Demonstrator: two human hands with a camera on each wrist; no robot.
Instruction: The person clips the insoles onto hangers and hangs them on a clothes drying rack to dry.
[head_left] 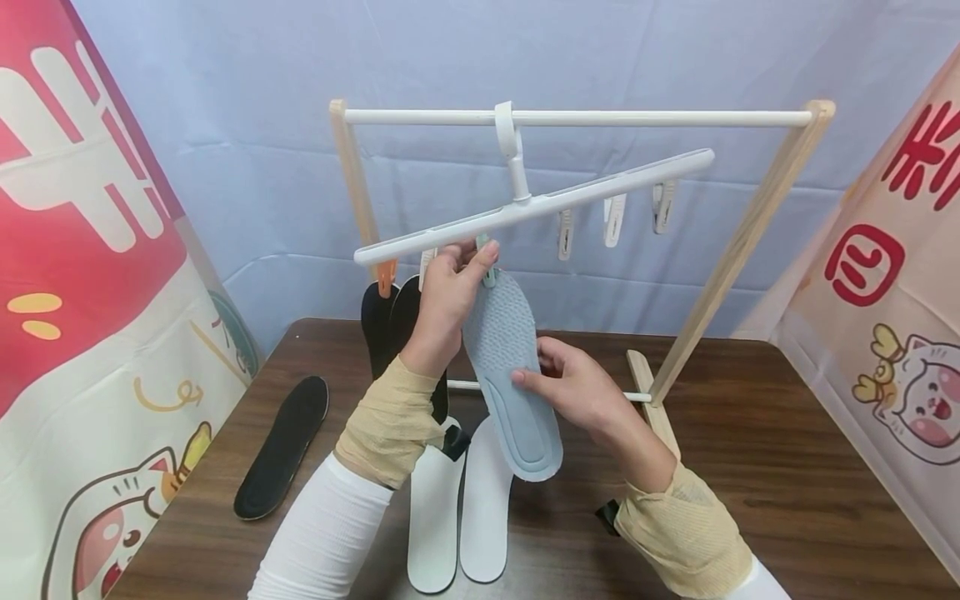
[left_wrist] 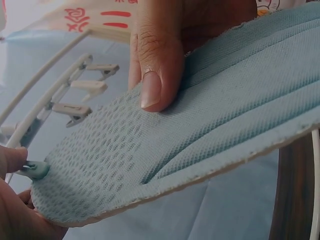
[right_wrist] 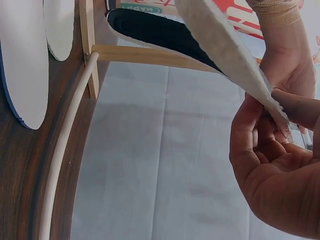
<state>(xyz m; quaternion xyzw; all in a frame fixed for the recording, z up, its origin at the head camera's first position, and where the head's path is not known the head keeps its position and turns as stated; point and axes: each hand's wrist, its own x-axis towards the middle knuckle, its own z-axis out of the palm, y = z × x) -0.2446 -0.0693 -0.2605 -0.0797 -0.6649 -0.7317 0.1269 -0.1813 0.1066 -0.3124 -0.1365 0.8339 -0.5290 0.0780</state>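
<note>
on the dark wooden bench (head_left: 787, 467), as my feed gives it, stands a white-railed rack (head_left: 637, 118), and from it hangs a clip hanger (head_left: 562, 195), slanting; tilt or swivel, i can't tell. the light-blue insole (head_left: 510, 346) is just beneath the hanger, near its middle, with black insoles (head_left: 377, 333) hanging to its left and white insoles (head_left: 433, 525) lying on the bench below. the right hand (head_left: 577, 383) pinches the blue one's edge, thumb on the face and fingers behind; the left hand (head_left: 447, 296) pinches the green clip (head_left: 490, 279) at its top end. how deeply that clip bites i can't make out. if it has only the rim, i'd expect the insole to slip once the right hand lets go. one hook (head_left: 507, 129) carries the whole hanger, so a hard tug could swing it, jogging the black insoles.
</note>
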